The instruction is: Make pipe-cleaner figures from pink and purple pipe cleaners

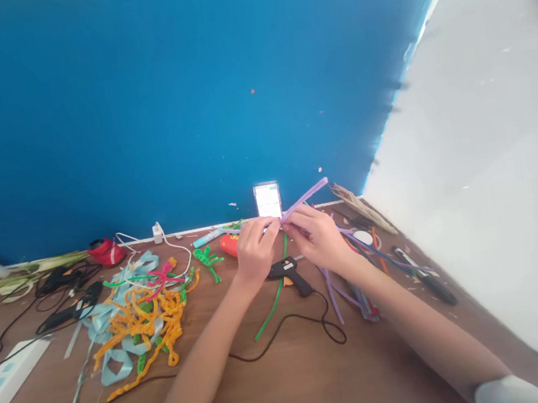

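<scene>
Both hands meet in front of the lit phone (267, 200), pinching a purple pipe cleaner (306, 198). My left hand (256, 249) has its thumb and fingers closed on it; a purple end shows past the knuckles on the left. My right hand (318, 233) grips it close beside the left fingertips, and a long end slants up to the right. A black hot glue gun (290, 272) lies on the table just under the hands. From near it a green pipe cleaner (271, 312) stretches toward me. More purple pipe cleaners (332, 296) lie below my right wrist, partly covered by it.
On the left sit tangled orange pipe cleaners (150, 320), light blue ribbon (117, 369), a second glue gun (75, 308) and a white power strip (13, 384). A black cord (270, 346) crosses the table (278, 395). A black-handled cutter (427, 279) lies at right, by the wall.
</scene>
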The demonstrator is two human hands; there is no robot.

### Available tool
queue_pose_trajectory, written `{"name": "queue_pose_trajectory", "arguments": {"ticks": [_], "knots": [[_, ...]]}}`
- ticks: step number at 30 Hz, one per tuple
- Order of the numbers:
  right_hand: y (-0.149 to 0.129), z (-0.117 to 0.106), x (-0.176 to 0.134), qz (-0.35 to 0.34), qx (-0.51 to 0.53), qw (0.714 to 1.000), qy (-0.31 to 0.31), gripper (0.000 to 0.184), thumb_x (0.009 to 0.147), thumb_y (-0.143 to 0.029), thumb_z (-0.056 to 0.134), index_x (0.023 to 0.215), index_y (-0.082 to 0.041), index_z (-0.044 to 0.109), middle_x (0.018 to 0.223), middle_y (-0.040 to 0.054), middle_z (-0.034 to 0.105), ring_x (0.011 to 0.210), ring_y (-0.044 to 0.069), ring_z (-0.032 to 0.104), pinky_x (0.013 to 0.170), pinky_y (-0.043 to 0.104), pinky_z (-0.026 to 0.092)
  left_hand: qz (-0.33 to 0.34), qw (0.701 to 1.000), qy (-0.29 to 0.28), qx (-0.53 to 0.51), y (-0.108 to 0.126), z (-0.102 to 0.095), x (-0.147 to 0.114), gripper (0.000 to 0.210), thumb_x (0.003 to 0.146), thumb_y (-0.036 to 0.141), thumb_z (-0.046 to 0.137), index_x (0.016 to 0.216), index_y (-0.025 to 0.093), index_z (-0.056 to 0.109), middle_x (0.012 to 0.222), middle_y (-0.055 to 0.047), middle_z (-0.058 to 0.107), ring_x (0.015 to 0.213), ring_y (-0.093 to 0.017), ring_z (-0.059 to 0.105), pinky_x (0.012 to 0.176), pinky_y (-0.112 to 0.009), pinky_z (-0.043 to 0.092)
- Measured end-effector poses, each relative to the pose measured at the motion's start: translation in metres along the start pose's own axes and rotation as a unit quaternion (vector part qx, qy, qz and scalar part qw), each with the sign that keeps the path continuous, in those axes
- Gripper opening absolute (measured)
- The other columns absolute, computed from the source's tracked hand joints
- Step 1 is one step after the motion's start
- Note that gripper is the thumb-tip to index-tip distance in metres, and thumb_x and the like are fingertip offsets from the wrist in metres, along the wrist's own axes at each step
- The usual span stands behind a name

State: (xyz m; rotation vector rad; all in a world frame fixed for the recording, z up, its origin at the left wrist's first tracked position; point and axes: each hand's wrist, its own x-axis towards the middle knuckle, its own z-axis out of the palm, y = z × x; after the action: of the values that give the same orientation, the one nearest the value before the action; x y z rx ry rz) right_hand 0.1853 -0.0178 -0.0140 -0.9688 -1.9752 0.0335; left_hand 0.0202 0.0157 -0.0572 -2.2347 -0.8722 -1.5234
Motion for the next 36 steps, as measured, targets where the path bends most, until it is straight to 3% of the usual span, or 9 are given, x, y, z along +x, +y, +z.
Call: {"name": "queue_pose_trajectory", "arguments": {"ticks": [6,11,15,18,20,24,28,31,36], "knots": [[0.009,-0.004,0.000,-0.027,-0.099,0.994,-0.029,0.023,0.096,-0.013,0.046,0.093,-0.018,0.068,0.093,0.0086,0.065,0.087,0.021,0.059,0.070,0.030,0.042,-0.155,0.978,-0.040,-0.135,0.014,-0.001,0.009,0.015,0.096,0.020,0.052,0.092,0.020,0.066,0.087,-0.005,0.072,0.084,-0.018,0.065,0.076,-0.030,0.049],[0.016,-0.006,0.004,-0.062,-0.164,0.983,-0.045,0.022,0.100,-0.019,0.047,0.099,-0.018,0.069,0.091,0.0081,0.066,0.085,0.022,0.056,0.073,0.033,0.040,-0.334,0.877,-0.087,-0.333,0.017,-0.001,0.016,0.008,0.091,0.024,0.060,0.098,0.020,0.062,0.089,-0.004,0.071,0.086,-0.018,0.068,0.079,-0.027,0.051],[0.009,-0.008,0.002,-0.107,-0.193,0.974,0.043,0.021,0.097,-0.017,0.052,0.114,-0.019,0.065,0.109,0.0103,0.070,0.104,0.026,0.056,0.086,0.040,0.037,-0.410,0.813,-0.035,-0.413,0.013,0.007,0.015,0.025,0.085,0.028,0.067,0.107,0.018,0.061,0.089,-0.005,0.071,0.085,-0.017,0.068,0.080,-0.028,0.051],[0.004,-0.005,-0.003,-0.182,-0.146,0.972,0.031,0.027,0.095,-0.011,0.050,0.114,-0.023,0.063,0.109,0.0072,0.071,0.106,0.024,0.058,0.089,0.039,0.037,-0.445,0.772,0.019,-0.454,0.011,0.008,0.017,0.031,0.080,0.025,0.072,0.108,0.016,0.063,0.099,-0.007,0.070,0.093,-0.016,0.066,0.086,-0.028,0.050],[0.003,0.000,-0.006,-0.157,-0.129,0.979,0.022,0.022,0.096,-0.014,0.049,0.109,-0.022,0.064,0.099,0.0075,0.072,0.095,0.023,0.060,0.082,0.037,0.038,-0.461,0.750,0.043,-0.472,0.011,0.007,0.020,0.033,0.078,0.022,0.073,0.109,0.017,0.063,0.104,-0.007,0.068,0.097,-0.016,0.064,0.089,-0.028,0.049],[0.007,0.011,-0.005,0.006,-0.063,0.998,-0.028,0.019,0.098,-0.032,0.051,0.102,-0.018,0.063,0.088,0.0069,0.070,0.079,0.020,0.061,0.069,0.031,0.038,-0.470,0.718,0.044,-0.511,0.017,0.004,0.023,0.028,0.078,0.022,0.073,0.103,0.018,0.063,0.102,-0.005,0.066,0.094,-0.015,0.062,0.086,-0.027,0.048],[0.009,0.014,-0.001,0.085,-0.014,0.989,-0.121,0.018,0.098,-0.031,0.049,0.094,-0.020,0.062,0.084,0.0036,0.070,0.074,0.018,0.060,0.064,0.027,0.034,-0.476,0.699,0.046,-0.532,0.022,0.006,0.020,0.018,0.078,0.020,0.070,0.093,0.018,0.059,0.091,-0.001,0.062,0.089,-0.014,0.061,0.083,-0.025,0.047],[0.009,0.011,0.000,0.098,-0.017,0.985,-0.142,0.015,0.096,-0.026,0.048,0.090,-0.020,0.060,0.084,0.0040,0.069,0.074,0.017,0.059,0.064,0.026,0.032,-0.480,0.714,0.034,-0.509,0.022,0.008,0.017,0.016,0.080,0.020,0.067,0.092,0.018,0.057,0.090,-0.001,0.061,0.089,-0.014,0.060,0.083,-0.025,0.046],[0.012,0.009,0.001,0.090,-0.025,0.985,-0.147,0.017,0.093,-0.021,0.044,0.081,-0.020,0.056,0.075,0.0023,0.064,0.066,0.015,0.052,0.062,0.026,0.029,-0.486,0.732,-0.057,-0.474,0.020,0.003,0.019,0.013,0.087,0.030,0.064,0.091,0.019,0.058,0.085,0.000,0.061,0.076,-0.011,0.055,0.067,-0.021,0.041]]}}
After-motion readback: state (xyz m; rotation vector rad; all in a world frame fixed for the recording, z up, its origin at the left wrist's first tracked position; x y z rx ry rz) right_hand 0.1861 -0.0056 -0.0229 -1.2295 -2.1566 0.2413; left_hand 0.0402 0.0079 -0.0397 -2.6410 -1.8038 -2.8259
